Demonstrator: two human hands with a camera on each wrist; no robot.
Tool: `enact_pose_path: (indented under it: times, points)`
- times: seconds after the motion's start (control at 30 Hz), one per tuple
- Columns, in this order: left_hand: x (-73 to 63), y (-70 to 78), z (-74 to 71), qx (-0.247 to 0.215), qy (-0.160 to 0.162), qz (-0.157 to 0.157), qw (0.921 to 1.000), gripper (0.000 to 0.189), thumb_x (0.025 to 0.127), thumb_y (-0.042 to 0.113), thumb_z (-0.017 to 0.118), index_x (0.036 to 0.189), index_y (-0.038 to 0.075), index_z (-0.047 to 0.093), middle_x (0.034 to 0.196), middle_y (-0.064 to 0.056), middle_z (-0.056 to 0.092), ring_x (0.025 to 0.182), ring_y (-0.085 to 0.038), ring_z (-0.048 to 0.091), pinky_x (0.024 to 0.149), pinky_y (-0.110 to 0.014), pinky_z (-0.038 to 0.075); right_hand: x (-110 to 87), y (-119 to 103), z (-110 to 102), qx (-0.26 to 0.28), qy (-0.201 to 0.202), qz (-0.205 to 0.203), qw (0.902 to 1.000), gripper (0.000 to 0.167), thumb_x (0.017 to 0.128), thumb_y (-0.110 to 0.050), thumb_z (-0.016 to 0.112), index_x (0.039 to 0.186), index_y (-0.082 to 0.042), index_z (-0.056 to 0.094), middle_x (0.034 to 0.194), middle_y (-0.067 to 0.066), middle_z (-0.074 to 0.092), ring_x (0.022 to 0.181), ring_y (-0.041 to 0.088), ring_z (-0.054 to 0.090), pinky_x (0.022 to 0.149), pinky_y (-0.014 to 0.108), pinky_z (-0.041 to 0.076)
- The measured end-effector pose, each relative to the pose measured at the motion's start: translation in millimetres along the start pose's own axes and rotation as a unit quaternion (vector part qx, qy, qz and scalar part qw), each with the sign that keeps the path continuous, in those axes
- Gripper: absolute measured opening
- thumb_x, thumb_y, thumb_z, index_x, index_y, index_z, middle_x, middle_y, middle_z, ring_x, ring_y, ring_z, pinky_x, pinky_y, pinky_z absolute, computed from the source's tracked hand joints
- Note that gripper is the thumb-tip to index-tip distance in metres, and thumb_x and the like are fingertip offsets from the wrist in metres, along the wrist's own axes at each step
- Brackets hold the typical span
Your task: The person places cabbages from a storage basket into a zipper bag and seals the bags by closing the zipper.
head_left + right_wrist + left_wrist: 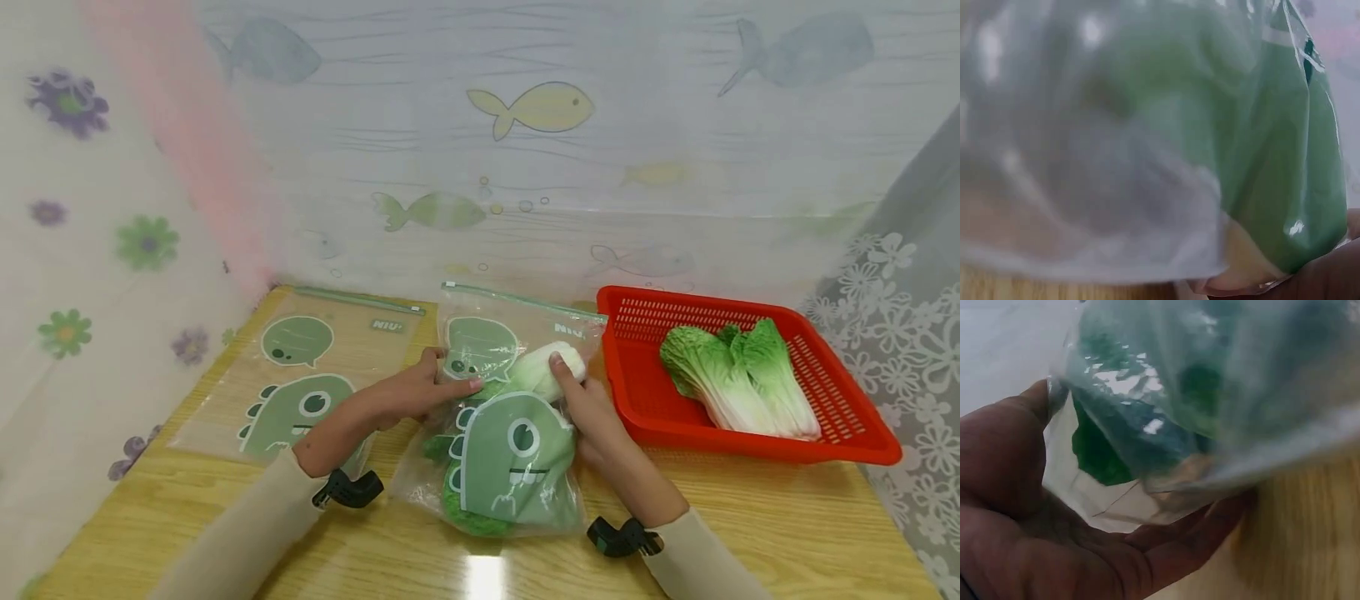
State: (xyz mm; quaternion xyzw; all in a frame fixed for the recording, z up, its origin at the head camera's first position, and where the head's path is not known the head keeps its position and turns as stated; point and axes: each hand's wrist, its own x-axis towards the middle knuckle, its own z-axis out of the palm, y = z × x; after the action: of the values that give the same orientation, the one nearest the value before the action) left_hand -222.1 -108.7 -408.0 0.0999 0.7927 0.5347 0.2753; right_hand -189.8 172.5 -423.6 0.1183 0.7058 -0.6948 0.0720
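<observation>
A clear zip bag (517,467) with a green dinosaur print holds a napa cabbage (549,368), its white stem end near the top and green leaves low down. With the thumb in front and fingers going behind, my left hand (416,390) grips the bag's left side. On the right side my right hand (596,412) holds it too, thumb pressed over the white stem. In the left wrist view, dark green leaf shows through the shiny plastic (1147,394) between thumb and fingers. Bag plastic (1279,156) fills most of the right wrist view, hiding most of that hand.
A second dinosaur zip bag (225,408) lies flat on the wooden table (420,567) at the left. To the right stands a red basket (637,400) with napa cabbage (738,379) in it. Behind hangs a fish-print curtain (420,125).
</observation>
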Motion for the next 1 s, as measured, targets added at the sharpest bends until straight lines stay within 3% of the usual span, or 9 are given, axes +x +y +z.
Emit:
enact_pose_path:
  times: [0.13, 0.2, 0.33, 0.5, 0.63, 0.7, 0.83, 0.93, 1.0]
  points:
    - [11.3, -5.5, 9.4, -0.020, 0.028, 0.004, 0.9994, 0.106, 0.101, 0.051, 0.069, 0.166, 0.002, 0.002, 0.113, -0.013, 0.056, 0.098, -0.022, 0.055, 0.085, -0.035, 0.051, 10.5, 5.1, -3.6, 0.018, 0.002, 0.020, 0.9996, 0.077, 0.106, -0.055, 0.059, 0.148, 0.008, 0.043, 0.125, 0.012, 0.054, 0.108, 0.021, 0.056, 0.086, 0.024, 0.054]
    - [17.6, -6.9, 11.9, -0.024, 0.050, 0.009, 0.9984, 0.101, 0.101, 0.049, 0.069, 0.164, -0.003, 0.009, 0.137, -0.020, 0.051, 0.118, -0.025, 0.053, 0.093, -0.035, 0.049, 15.7, 7.1, -4.9, 0.030, 0.007, 0.021, 0.9993, 0.069, 0.107, -0.048, 0.060, 0.145, 0.009, 0.046, 0.118, 0.010, 0.059, 0.101, 0.018, 0.060, 0.083, 0.023, 0.056]
    - [30.8, -7.3, 14.7, -0.042, 0.081, 0.004, 0.9958, 0.100, 0.101, 0.053, 0.067, 0.163, -0.005, 0.015, 0.157, -0.027, 0.036, 0.131, -0.031, 0.047, 0.102, -0.040, 0.046, 21.0, 8.3, -6.1, 0.045, 0.010, 0.007, 0.9989, 0.056, 0.108, -0.031, 0.061, 0.144, 0.009, 0.047, 0.114, 0.009, 0.061, 0.098, 0.015, 0.061, 0.082, 0.021, 0.055]
    - [44.3, -11.2, 17.0, -0.066, 0.106, -0.003, 0.9921, 0.104, 0.102, 0.058, 0.065, 0.165, -0.005, 0.012, 0.157, -0.026, 0.036, 0.123, -0.029, 0.053, 0.099, -0.040, 0.049, 17.5, 6.7, -4.7, -0.001, 0.019, -0.023, 0.9996, 0.066, 0.106, -0.024, 0.059, 0.161, 0.003, 0.031, 0.141, 0.021, 0.050, 0.122, 0.029, 0.053, 0.105, 0.034, 0.049]
    - [45.6, -14.9, 18.0, -0.041, 0.140, 0.003, 0.9894, 0.095, 0.105, 0.059, 0.058, 0.162, -0.008, 0.022, 0.154, -0.028, 0.043, 0.129, -0.035, 0.056, 0.103, -0.046, 0.052, 8.6, 4.4, -0.9, -0.081, 0.009, -0.058, 0.9950, 0.070, 0.109, -0.024, 0.055, 0.168, -0.009, 0.022, 0.162, 0.021, 0.038, 0.146, 0.035, 0.040, 0.127, 0.052, 0.028]
    - [44.0, -14.0, 18.3, 0.002, 0.162, 0.015, 0.9867, 0.091, 0.107, 0.059, 0.055, 0.160, -0.010, 0.028, 0.156, -0.031, 0.043, 0.138, -0.040, 0.052, 0.109, -0.051, 0.049, 3.9, 3.1, 0.4, -0.133, 0.004, -0.073, 0.9884, 0.076, 0.109, -0.028, 0.055, 0.171, -0.010, 0.013, 0.169, 0.020, 0.027, 0.155, 0.035, 0.027, 0.130, 0.055, 0.015]
    - [42.4, -11.4, 16.8, 0.101, 0.195, 0.048, 0.9743, 0.087, 0.108, 0.058, 0.052, 0.152, -0.016, 0.040, 0.157, -0.035, 0.043, 0.144, -0.047, 0.046, 0.115, -0.057, 0.044, -2.0, 1.3, -0.4, -0.240, -0.001, -0.097, 0.9661, 0.085, 0.109, -0.035, 0.055, 0.171, -0.007, 0.004, 0.172, 0.027, 0.013, 0.159, 0.043, 0.018, 0.129, 0.061, 0.012]
    - [40.7, -10.0, 11.6, 0.146, 0.187, 0.056, 0.9699, 0.085, 0.109, 0.060, 0.046, 0.144, -0.018, 0.050, 0.156, -0.035, 0.045, 0.141, -0.047, 0.051, 0.113, -0.056, 0.045, -9.2, -2.7, -0.9, -0.310, -0.014, -0.123, 0.9425, 0.088, 0.109, -0.039, 0.055, 0.170, -0.003, 0.003, 0.173, 0.029, 0.005, 0.158, 0.049, 0.017, 0.126, 0.067, 0.016]
    - [37.0, -8.6, 4.6, 0.141, 0.162, 0.049, 0.9755, 0.085, 0.110, 0.062, 0.042, 0.145, -0.015, 0.050, 0.155, -0.033, 0.047, 0.135, -0.045, 0.056, 0.109, -0.055, 0.048, -16.7, -7.6, 0.0, -0.346, -0.029, -0.144, 0.9268, 0.090, 0.109, -0.042, 0.055, 0.169, -0.001, 0.003, 0.174, 0.026, -0.003, 0.159, 0.051, 0.015, 0.124, 0.069, 0.018]
